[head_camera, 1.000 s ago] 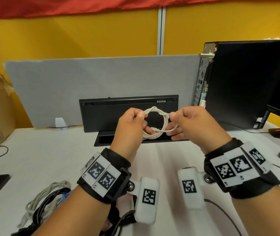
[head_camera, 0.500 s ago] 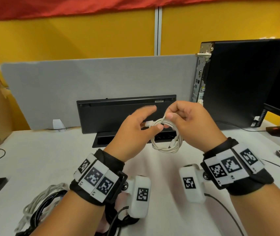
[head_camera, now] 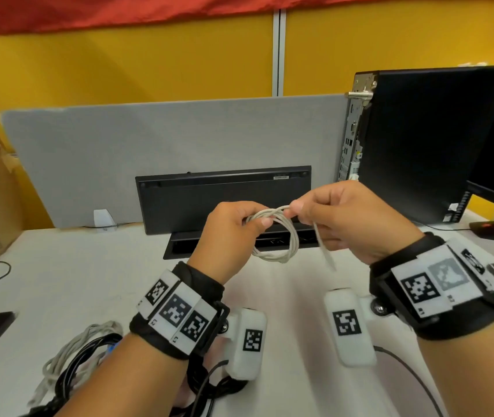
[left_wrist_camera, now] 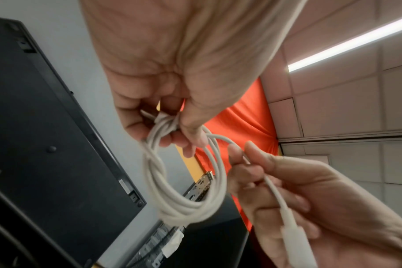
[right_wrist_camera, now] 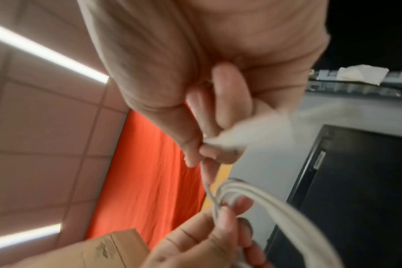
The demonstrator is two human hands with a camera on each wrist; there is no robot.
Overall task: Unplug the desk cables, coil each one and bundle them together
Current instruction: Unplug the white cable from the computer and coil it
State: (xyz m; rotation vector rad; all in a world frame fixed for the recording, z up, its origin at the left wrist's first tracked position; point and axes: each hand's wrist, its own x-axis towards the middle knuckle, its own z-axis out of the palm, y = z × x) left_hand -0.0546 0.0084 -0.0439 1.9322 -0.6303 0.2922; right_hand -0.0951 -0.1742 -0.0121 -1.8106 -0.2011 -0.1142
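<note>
Head view showed the white cable (head_camera: 279,236) wound into a small coil held above the tabletop (head_camera: 68,284), in front of the upturned black keyboard (head_camera: 224,200). The left hand (head_camera: 227,233) pinched the coil's turns together at about ten o'clock on the loop, so the ring hung below and to the right of that grip. The right hand (head_camera: 342,221) pinched the free tail at roughly one o'clock, just beside the left fingertips; its long axis ran down toward five o'clock, ending in the plug (left_wrist_camera: 296,241). Judging by this, the tail would next wrap round the turns, with the right hand nearer. Other coiled cables (head_camera: 74,362) lay at seven o'clock.
</note>
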